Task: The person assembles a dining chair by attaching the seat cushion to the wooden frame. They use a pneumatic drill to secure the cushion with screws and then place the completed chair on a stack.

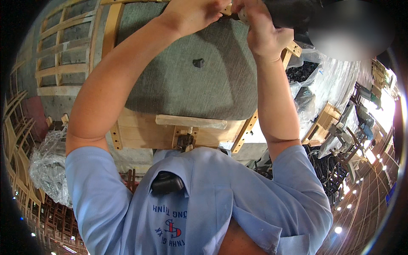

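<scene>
A grey-green upholstered panel with rounded corners lies before me on a light wooden frame. On its fabric sits a small black piece. My left hand is past the panel's far part with its fingers curled, partly cut off by the upper edge. Beside it, my right hand is bent closed close to a small light wooden piece. What either hand grips is hidden. A large black object is right beside my right hand; its kind cannot be made out.
A wooden bar clamp or stop borders the panel's near edge. Slatted wooden frames stand at the left. Clear plastic wrapping lies at lower left, with more wrapped goods at right. Cardboard boxes stand beyond my right arm.
</scene>
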`<state>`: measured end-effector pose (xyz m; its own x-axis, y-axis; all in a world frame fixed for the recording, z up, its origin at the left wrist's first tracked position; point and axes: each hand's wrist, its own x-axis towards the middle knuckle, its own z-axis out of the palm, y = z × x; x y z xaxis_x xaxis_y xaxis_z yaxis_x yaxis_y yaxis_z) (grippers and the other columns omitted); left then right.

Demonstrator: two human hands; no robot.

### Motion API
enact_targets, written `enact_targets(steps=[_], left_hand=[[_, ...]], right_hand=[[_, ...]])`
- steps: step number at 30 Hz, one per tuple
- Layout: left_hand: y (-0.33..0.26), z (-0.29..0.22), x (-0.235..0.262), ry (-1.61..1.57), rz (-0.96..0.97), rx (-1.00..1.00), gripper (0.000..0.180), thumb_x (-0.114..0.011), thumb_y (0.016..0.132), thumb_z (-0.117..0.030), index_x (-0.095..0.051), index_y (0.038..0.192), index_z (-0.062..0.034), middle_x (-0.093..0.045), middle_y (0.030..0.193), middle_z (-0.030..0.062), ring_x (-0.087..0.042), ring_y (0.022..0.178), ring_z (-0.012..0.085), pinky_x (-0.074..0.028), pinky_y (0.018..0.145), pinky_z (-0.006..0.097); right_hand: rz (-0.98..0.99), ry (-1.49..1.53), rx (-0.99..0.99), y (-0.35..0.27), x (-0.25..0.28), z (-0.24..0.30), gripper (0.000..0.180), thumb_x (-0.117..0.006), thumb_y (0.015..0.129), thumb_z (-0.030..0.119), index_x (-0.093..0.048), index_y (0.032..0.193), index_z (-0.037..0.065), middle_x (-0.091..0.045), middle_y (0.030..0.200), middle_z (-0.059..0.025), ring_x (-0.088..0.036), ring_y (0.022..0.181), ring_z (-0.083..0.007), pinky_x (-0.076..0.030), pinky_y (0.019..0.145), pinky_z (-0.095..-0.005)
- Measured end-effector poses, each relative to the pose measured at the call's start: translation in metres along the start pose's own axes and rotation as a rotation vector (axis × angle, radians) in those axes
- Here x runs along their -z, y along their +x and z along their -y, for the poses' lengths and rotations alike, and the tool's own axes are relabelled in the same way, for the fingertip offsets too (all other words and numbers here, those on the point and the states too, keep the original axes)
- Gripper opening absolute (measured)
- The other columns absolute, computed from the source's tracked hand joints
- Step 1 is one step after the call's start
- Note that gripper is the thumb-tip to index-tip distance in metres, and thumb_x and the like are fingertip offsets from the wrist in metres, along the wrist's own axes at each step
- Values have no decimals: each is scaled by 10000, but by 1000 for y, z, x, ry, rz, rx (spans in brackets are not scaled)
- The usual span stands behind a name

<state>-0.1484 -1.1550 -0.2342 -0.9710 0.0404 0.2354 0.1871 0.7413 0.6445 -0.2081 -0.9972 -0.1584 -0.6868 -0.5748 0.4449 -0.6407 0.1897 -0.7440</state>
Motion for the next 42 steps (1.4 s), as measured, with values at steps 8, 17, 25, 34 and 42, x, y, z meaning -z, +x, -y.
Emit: enact_targets(steps=[8,17,25,34,42], left_hand=[[3,-2,1,59,19,-23,100,-625,882,-140,-613,918,-48,-711,904,190,-682,863,435,-543,721,505],[-17,-2,-10,-47,-86,145,216,-690,950,-169,-657,1151,-97,-727,940,115,-717,831,295,-557,726,414],[-135,-58,13,-1242,-359,833,155,-566,1012,-43,-577,1122,67,-656,1160,200,-672,1140,303,-519,1090,409],[-205,-99,35,-1391,-412,898,232,-363,1111,-84,-502,1234,55,-662,1149,233,-710,1066,338,-591,987,416],[-273,-85,18,-1358,-353,944,192,-555,1065,-141,-587,1119,40,-675,1036,168,-724,951,296,-600,908,399]], right_hand=[[-3,-52,11,0,1,1,185,-700,878,20,-633,1051,16,-633,861,-46,-601,785,-165,-502,740,-310],[-40,494,-95,-16,-11,-40,198,-752,866,68,-648,1032,36,-681,872,-26,-653,787,-115,-533,734,-270],[-75,493,-98,-12,-13,-29,188,-681,918,18,-602,1089,10,-660,869,-42,-664,792,-141,-553,725,-303],[-85,380,-261,-9,-14,-11,146,-694,906,45,-607,1020,15,-669,841,-45,-663,755,-140,-538,696,-297],[-190,442,-275,-5,-12,-11,183,-744,899,92,-666,1031,-8,-715,917,-66,-686,813,-157,-563,779,-329]])
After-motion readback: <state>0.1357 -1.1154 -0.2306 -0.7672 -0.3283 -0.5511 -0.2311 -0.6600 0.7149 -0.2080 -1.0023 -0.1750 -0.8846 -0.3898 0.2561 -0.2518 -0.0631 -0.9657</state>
